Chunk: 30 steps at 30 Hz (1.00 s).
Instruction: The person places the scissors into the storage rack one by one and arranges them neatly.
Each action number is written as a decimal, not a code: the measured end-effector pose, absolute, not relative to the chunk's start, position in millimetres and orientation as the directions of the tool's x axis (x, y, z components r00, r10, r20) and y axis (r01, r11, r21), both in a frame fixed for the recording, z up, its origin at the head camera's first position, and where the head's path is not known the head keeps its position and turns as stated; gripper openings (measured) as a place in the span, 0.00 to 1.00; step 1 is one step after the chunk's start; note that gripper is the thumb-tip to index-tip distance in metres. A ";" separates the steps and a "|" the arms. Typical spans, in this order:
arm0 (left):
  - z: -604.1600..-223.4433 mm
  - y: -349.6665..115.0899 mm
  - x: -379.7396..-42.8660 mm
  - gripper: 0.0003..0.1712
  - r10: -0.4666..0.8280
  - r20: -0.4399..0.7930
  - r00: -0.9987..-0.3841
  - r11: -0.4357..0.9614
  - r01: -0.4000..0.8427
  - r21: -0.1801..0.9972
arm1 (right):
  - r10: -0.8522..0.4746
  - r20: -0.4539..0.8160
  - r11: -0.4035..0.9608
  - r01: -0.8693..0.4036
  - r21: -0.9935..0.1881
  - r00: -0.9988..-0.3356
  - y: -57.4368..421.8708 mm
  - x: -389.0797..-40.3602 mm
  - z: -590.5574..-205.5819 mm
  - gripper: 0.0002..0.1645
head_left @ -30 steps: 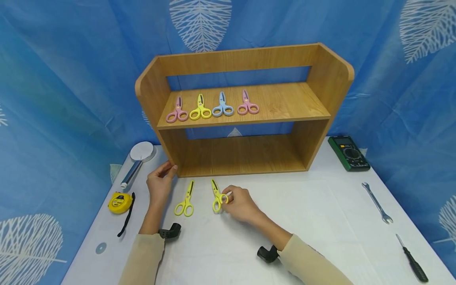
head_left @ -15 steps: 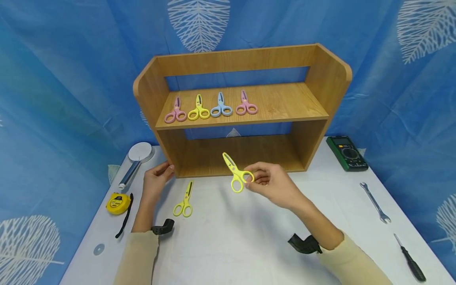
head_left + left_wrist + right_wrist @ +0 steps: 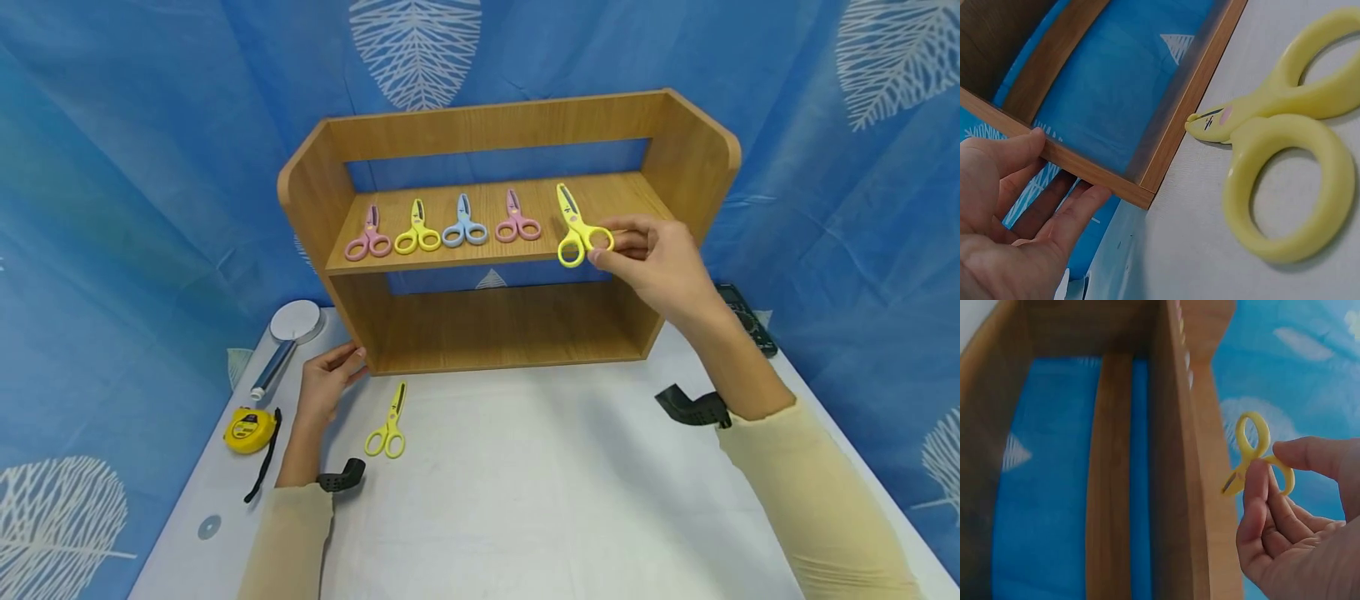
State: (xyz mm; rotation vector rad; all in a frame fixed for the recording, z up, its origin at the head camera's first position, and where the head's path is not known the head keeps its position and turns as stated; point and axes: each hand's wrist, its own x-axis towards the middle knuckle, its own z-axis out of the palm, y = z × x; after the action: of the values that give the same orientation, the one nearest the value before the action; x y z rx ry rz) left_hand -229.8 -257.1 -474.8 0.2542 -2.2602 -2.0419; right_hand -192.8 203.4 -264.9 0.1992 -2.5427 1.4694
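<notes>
My right hand (image 3: 660,262) pinches one handle loop of a pair of yellow scissors (image 3: 573,218), tips pointing up, in front of the upper board of a wooden shelf (image 3: 517,258). In the right wrist view, thumb and fingers hold the loop of the yellow scissors (image 3: 1250,440). On that board a pink pair (image 3: 369,237), a yellow pair (image 3: 417,232), a blue pair (image 3: 464,227) and another pink pair (image 3: 516,221) lie in a row. My left hand (image 3: 324,383) grips the shelf's lower left side panel (image 3: 1085,162). Beside it, yellow scissors (image 3: 387,425) lie on the table.
On the left lie a magnifying glass (image 3: 292,325), a yellow tape measure (image 3: 250,429) with a black strap and a grey disc (image 3: 209,527). My right arm partly covers a multimeter (image 3: 750,321). A blue curtain (image 3: 187,167) with white leaves hangs behind.
My right hand has lifted the yellow scissors off the table and carried them up and right to the upper board. My left hand stays at the shelf's side.
</notes>
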 end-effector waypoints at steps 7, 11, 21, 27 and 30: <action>-478.5 -256.8 -231.1 0.31 -0.189 -0.036 -0.981 0.070 -0.050 0.996 | 0.006 0.203 0.606 -0.158 -0.780 -0.979 210.3 -237.0 -255.4 0.31; -479.5 -255.1 -230.2 0.31 -0.192 -0.022 -0.981 0.064 -0.035 0.997 | 0.015 0.152 0.666 -0.104 -0.738 -0.988 209.0 -250.6 -255.6 0.31; -478.2 -251.3 -227.7 0.30 -0.221 -0.023 -0.975 0.070 -0.039 0.997 | -0.015 0.134 0.756 -0.099 -0.647 -0.991 205.6 -258.6 -258.7 0.32; -478.8 -250.9 -227.4 0.29 -0.229 -0.026 -0.973 0.079 -0.045 0.996 | -0.017 0.168 0.753 -0.123 -0.647 -0.986 205.3 -248.3 -257.7 0.37; -479.8 -251.0 -226.3 0.30 -0.218 -0.039 -0.975 0.079 -0.058 0.995 | -0.008 0.260 0.731 -0.183 -0.657 -0.965 203.2 -229.7 -262.1 0.35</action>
State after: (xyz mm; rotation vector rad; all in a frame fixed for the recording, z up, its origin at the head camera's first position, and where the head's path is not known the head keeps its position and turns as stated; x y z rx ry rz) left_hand -226.3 -251.0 -479.8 0.2846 -2.2165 -2.0351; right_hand -229.7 203.2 -262.1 0.1516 -2.6946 1.0600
